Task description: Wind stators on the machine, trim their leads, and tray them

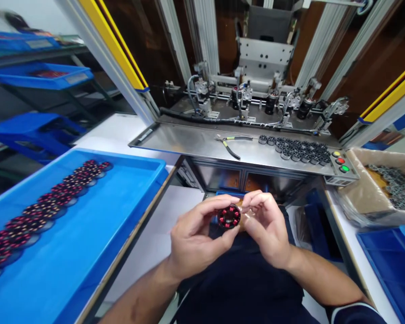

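Note:
My left hand grips a round black motor stator with red windings between thumb and fingers, its open face turned up toward me. Close to the stator's right edge, my right hand has its thumb and fingers curled in a pinch. A pale, shiny bit shows at those fingertips, too small and blurred to name. Both hands are in front of my dark shirt, below the machine's front ledge.
At left, a blue tray holds rows of similar stators. The metal ledge carries pliers, several black rings and a button box. Machine fixtures stand behind. A lined carton of grey parts sits at right.

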{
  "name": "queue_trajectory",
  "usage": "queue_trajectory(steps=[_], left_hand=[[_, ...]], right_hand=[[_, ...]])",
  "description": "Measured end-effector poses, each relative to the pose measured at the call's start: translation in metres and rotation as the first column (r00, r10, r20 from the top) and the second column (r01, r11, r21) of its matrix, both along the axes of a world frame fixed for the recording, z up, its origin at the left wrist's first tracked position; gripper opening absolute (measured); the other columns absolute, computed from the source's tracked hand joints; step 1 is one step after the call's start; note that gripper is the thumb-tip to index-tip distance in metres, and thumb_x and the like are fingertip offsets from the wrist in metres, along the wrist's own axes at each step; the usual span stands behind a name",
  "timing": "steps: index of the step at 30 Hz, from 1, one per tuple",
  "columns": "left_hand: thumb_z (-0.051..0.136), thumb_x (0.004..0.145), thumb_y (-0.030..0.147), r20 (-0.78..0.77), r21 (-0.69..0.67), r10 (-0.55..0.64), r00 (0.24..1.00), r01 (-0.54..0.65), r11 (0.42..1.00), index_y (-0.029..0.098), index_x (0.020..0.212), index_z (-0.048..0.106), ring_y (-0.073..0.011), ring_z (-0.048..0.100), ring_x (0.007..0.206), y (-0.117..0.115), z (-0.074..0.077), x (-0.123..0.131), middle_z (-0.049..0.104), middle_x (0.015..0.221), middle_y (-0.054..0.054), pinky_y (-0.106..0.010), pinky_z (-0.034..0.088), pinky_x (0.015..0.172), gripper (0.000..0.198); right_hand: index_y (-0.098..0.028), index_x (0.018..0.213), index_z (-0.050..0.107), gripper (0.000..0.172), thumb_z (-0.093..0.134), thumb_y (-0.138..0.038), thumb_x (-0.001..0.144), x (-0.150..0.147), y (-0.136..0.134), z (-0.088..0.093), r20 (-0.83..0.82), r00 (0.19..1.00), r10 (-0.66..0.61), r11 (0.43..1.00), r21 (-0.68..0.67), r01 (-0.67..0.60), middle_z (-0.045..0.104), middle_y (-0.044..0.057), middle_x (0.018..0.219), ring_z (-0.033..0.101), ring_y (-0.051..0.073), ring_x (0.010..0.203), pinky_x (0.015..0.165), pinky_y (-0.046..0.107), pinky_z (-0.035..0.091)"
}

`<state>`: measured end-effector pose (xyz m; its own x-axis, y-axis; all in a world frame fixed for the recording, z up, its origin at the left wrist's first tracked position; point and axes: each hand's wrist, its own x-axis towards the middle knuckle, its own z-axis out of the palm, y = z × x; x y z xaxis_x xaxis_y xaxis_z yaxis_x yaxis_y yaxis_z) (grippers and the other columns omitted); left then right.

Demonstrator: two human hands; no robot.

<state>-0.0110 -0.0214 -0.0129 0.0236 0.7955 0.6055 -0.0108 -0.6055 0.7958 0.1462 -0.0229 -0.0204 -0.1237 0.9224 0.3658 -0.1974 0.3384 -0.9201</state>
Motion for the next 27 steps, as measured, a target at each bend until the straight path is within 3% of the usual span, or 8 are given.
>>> queue_trajectory(steps=[3,6,10,13,17,23,27], left_hand=[[0.078,0.067,-0.001,-0.086,0.059,0.020,0.996,-0.015,0.998,0.022,0.116,0.071,-0.0222,0.073,0.104,0.000,-0.003,-0.002,0.077,0.110,-0.008,-0.032,0.060,0.096,0.054],[0.077,0.068,-0.002,-0.092,0.071,0.028,0.995,-0.021,0.997,0.023,0.117,0.070,-0.0222,0.072,0.104,-0.002,-0.004,-0.002,0.077,0.111,-0.008,-0.034,0.060,0.096,0.055],[0.078,0.068,-0.001,0.043,0.011,-0.012,0.999,0.011,1.000,0.022,0.111,0.072,-0.0224,0.074,0.102,-0.002,0.002,-0.001,0.078,0.106,-0.008,-0.032,0.062,0.091,0.049],[0.080,0.069,0.001,0.135,-0.071,-0.048,0.990,0.057,0.996,0.021,0.109,0.072,-0.0209,0.076,0.097,0.000,0.008,-0.002,0.078,0.107,-0.008,-0.026,0.063,0.084,0.046],[0.082,0.071,0.007,0.165,-0.147,-0.058,0.985,0.082,0.986,0.018,0.105,0.073,-0.0208,0.077,0.091,0.002,0.013,-0.004,0.079,0.104,-0.010,-0.023,0.064,0.078,0.037],[0.081,0.068,0.001,0.192,-0.120,-0.065,0.979,0.089,0.989,0.020,0.106,0.074,-0.0180,0.076,0.093,0.002,0.011,-0.003,0.079,0.103,-0.006,-0.020,0.062,0.083,0.043],[0.078,0.067,-0.003,0.146,-0.076,-0.047,0.988,0.059,0.995,0.022,0.110,0.074,-0.0159,0.075,0.098,0.000,0.010,-0.003,0.079,0.105,-0.004,-0.018,0.059,0.089,0.050]], right_hand=[[-0.023,0.097,0.056,0.019,0.068,-0.037,0.092,0.001,0.003,0.009,0.066,0.997,-0.031,0.994,0.105,0.024,0.054,0.004,0.097,0.054,0.017,0.089,0.081,0.033,0.047],[-0.021,0.084,0.054,0.021,0.056,-0.035,0.099,-0.003,0.004,0.013,0.026,0.998,-0.054,0.998,-0.015,0.054,0.053,0.002,0.085,0.052,0.014,0.077,0.072,0.029,0.045],[-0.021,0.082,0.053,0.027,0.056,-0.043,0.099,-0.008,0.003,0.008,-0.118,0.992,-0.036,0.989,-0.144,0.019,0.053,0.001,0.082,0.052,0.014,0.075,0.071,0.028,0.045],[-0.022,0.090,0.055,0.027,0.068,-0.046,0.091,-0.007,0.001,0.004,-0.177,0.984,0.036,0.996,-0.071,-0.050,0.055,0.002,0.089,0.053,0.014,0.079,0.073,0.028,0.047],[-0.022,0.093,0.060,0.028,0.077,-0.042,0.084,-0.004,0.001,0.004,-0.088,0.993,0.081,0.997,-0.008,-0.082,0.058,0.001,0.086,0.056,0.015,0.078,0.073,0.029,0.049],[-0.020,0.080,0.064,0.015,0.068,-0.027,0.093,-0.004,0.000,0.012,0.006,0.998,-0.058,0.988,0.143,0.056,0.062,0.001,0.076,0.058,0.013,0.073,0.069,0.028,0.047],[-0.020,0.084,0.065,0.014,0.068,-0.029,0.093,-0.004,-0.002,0.013,0.015,0.997,-0.076,0.990,0.120,0.074,0.061,0.000,0.075,0.056,0.013,0.069,0.064,0.027,0.046]])
